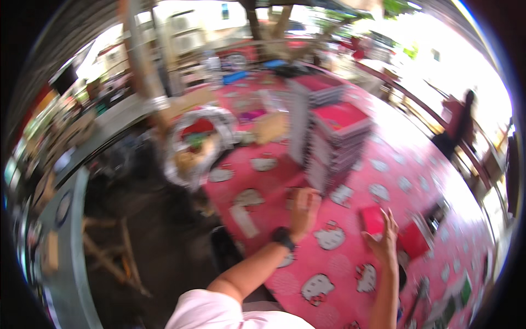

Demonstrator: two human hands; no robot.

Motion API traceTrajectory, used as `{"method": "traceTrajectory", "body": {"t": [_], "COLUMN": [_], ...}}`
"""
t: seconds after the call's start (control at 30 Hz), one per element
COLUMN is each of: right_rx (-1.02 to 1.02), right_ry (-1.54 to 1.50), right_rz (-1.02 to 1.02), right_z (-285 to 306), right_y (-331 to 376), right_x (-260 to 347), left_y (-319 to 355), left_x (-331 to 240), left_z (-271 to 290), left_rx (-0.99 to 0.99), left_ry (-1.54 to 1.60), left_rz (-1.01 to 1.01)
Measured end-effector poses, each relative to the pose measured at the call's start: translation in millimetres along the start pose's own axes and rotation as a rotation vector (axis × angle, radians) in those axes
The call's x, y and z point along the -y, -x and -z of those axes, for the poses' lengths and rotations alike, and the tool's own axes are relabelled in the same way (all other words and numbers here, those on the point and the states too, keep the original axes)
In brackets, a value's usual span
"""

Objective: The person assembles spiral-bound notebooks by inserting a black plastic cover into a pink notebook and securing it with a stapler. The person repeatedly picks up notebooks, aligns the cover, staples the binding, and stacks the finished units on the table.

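My left hand (pixel 305 214), with a dark watch on its wrist, is over the table just in front of a tall stack of red-covered notebooks (pixel 338 140). Motion smears its fingers, so whether they hold anything is unclear. To the right, my right hand (pixel 384 241) has its fingers and thumb apart. Just beyond its thumb lies a small red block-like item (pixel 372 219); I cannot tell whether they touch. A red, book-like item with a pale edge (pixel 416 237) sits to the right of that hand.
A pink cartoon-cat cloth (pixel 331 237) covers the table. Farther back stand a second notebook stack (pixel 316 88), a tan box (pixel 271 127) and a plastic-lined bin (pixel 198 147) by the left edge. Tools (pixel 419 293) lie near right. A person (pixel 457 126) is beyond the railing.
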State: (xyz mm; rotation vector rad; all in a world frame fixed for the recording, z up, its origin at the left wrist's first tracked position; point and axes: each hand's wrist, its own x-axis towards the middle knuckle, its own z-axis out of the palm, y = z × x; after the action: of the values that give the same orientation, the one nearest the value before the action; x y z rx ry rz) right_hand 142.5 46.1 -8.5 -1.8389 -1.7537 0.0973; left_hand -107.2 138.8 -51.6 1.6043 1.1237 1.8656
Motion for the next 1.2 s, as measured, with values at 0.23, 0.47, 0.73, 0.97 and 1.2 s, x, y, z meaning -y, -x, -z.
{"method": "traceTrajectory", "body": {"t": [0.23,0.47,0.73,0.97,1.2], "right_rx": [-0.005,-0.005,0.197,0.032,-0.011], "right_ry": [0.394,0.027,-0.994,-1.342,-1.475], "right_rz": [-0.177,-0.241,-0.318,-0.233,-0.258], "right_z": [-23.9,-9.5,36.2,61.0,60.9], "right_y": [1.5,8.0,39.9,59.8,66.5], "right_x": [2.7,-49.0,37.3,57.4,67.0], "left_y": [2.7,32.0,52.5,53.5,27.5], "left_x": [0.8,-52.6,-82.8,-110.1,-125.5], "left_z": [11.3,-6.1,-32.4,-25.3,-22.9], "left_rx": [0.105,0.436,0.601,0.673,0.905], "left_ry": [0.04,0.159,0.55,1.023,0.821], "left_rz": [0.14,-0.032,0.579,0.911,0.693]}}
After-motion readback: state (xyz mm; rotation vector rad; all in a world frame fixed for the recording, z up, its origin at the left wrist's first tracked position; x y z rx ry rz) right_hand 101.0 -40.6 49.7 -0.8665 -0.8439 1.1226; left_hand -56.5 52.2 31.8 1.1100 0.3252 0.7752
